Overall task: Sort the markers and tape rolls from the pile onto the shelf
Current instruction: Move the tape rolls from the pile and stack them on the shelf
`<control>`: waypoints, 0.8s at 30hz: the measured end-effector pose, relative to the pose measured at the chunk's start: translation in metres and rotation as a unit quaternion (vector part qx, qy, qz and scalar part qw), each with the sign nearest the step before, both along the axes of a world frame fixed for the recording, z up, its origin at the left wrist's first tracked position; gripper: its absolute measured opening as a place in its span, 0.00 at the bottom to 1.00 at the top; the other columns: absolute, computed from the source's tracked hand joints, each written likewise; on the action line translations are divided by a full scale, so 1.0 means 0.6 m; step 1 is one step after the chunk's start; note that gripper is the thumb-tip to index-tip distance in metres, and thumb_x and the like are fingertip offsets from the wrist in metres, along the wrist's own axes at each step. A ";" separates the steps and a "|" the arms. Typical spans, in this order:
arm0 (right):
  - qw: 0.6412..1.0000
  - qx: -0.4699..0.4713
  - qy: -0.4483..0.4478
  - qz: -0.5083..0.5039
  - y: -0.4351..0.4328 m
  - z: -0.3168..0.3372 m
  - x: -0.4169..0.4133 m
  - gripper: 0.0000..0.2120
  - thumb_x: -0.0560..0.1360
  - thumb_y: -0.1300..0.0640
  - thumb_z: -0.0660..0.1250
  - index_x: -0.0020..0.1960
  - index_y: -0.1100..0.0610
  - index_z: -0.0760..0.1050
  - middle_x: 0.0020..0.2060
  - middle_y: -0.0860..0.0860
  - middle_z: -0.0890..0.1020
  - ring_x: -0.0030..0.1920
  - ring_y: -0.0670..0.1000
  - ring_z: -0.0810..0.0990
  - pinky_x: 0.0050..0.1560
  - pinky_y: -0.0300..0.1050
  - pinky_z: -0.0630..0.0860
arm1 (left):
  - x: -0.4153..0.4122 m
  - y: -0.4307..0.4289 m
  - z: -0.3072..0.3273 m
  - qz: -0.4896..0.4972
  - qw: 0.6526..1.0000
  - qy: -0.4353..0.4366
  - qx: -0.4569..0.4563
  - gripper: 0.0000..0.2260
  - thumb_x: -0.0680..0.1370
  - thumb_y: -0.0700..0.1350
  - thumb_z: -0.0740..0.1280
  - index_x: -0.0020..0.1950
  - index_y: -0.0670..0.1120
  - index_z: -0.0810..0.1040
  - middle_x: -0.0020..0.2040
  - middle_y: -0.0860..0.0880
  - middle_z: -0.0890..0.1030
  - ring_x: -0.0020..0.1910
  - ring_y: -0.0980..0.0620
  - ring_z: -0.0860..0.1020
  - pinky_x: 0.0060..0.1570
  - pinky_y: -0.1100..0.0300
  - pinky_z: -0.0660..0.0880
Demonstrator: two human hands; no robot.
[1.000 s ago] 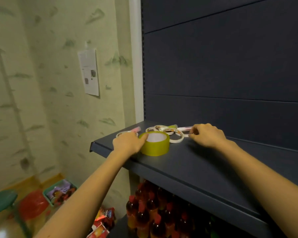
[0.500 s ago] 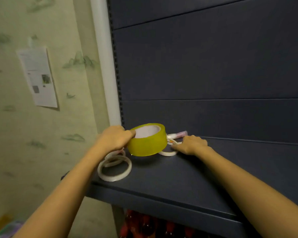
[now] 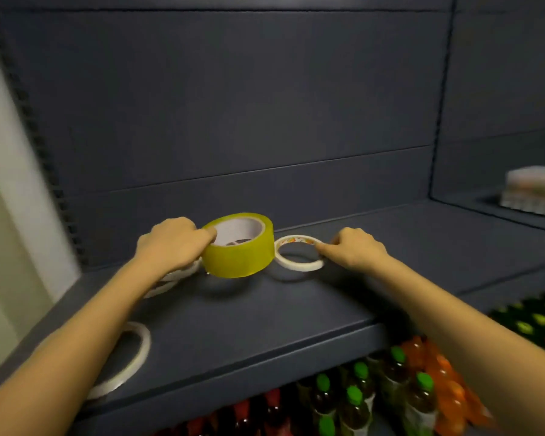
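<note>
Left hand (image 3: pixel 173 243) grips the wide yellow tape roll (image 3: pixel 238 250) at its left rim, fingers curled over the edge into the white core; roll tilted a bit, mid-shelf, can't tell if its base touches the shelf (image 3: pixel 265 313). Right hand (image 3: pixel 356 248) pinches the right rim of a thin white tape roll (image 3: pixel 299 262) lying flat just right of the yellow one, nearly touching it. More thin white rolls (image 3: pixel 170 280) stacked under the left wrist, partly hidden. Another white roll (image 3: pixel 136 354) lies flat near the shelf's front edge, under the left forearm. Lower shelf: bottles (image 3: pixel 359 398) with green caps, some red and orange, blurred. Blurry pale package (image 3: pixel 535 190) on the next shelf, far right.
</note>
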State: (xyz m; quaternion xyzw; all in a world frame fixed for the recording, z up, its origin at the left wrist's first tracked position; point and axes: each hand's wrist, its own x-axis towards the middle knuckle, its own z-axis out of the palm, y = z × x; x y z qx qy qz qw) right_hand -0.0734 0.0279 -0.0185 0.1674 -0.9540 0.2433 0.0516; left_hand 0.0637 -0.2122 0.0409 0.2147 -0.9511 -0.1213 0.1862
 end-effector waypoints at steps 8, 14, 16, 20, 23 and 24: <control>0.981 -0.016 -0.005 -0.191 0.291 0.003 0.037 0.22 0.74 0.39 0.61 0.34 0.55 0.78 0.27 0.49 0.72 0.30 0.49 0.70 0.30 0.40 0.63 | -0.124 0.225 -0.007 -0.169 0.984 0.000 -0.047 0.17 0.75 0.54 0.59 0.30 0.45 0.71 0.35 0.46 0.74 0.40 0.43 0.73 0.40 0.56 0.65; 0.965 -0.033 0.007 -0.261 0.485 -0.003 0.047 0.22 0.76 0.40 0.61 0.34 0.54 0.81 0.21 0.48 0.68 0.25 0.49 0.67 0.26 0.40 0.60 | -0.179 0.405 -0.014 -0.247 0.967 0.029 -0.060 0.18 0.75 0.54 0.59 0.31 0.45 0.71 0.31 0.49 0.71 0.35 0.46 0.71 0.38 0.57 0.64; 0.961 -0.045 0.004 -0.274 0.551 -0.002 0.043 0.24 0.76 0.40 0.62 0.27 0.53 0.73 0.21 0.49 0.67 0.24 0.49 0.66 0.27 0.40 0.60 | -0.199 0.464 -0.016 -0.264 0.962 0.031 -0.057 0.18 0.75 0.53 0.59 0.30 0.44 0.70 0.31 0.49 0.71 0.32 0.49 0.68 0.35 0.58 0.62; 0.953 -0.047 0.015 -0.300 0.690 0.009 0.028 0.26 0.75 0.38 0.61 0.27 0.56 0.68 0.21 0.50 0.65 0.24 0.50 0.64 0.29 0.42 0.57 | -0.238 0.589 -0.022 -0.292 0.955 0.034 -0.036 0.19 0.75 0.54 0.59 0.28 0.45 0.66 0.30 0.48 0.71 0.31 0.50 0.68 0.32 0.59 0.60; 0.947 -0.044 0.029 -0.318 0.797 0.018 0.014 0.26 0.75 0.37 0.61 0.27 0.56 0.72 0.20 0.50 0.67 0.24 0.51 0.67 0.29 0.42 0.60 | -0.268 0.692 -0.020 -0.309 0.950 0.042 -0.014 0.20 0.75 0.53 0.59 0.27 0.45 0.63 0.28 0.48 0.70 0.30 0.49 0.68 0.31 0.59 0.60; 0.945 -0.040 0.033 -0.324 0.831 0.021 0.008 0.26 0.75 0.37 0.61 0.28 0.55 0.73 0.20 0.50 0.68 0.25 0.51 0.68 0.28 0.42 0.61 | -0.276 0.724 -0.020 -0.311 0.949 0.045 -0.009 0.20 0.75 0.53 0.59 0.27 0.45 0.62 0.28 0.48 0.69 0.29 0.49 0.68 0.32 0.59 0.61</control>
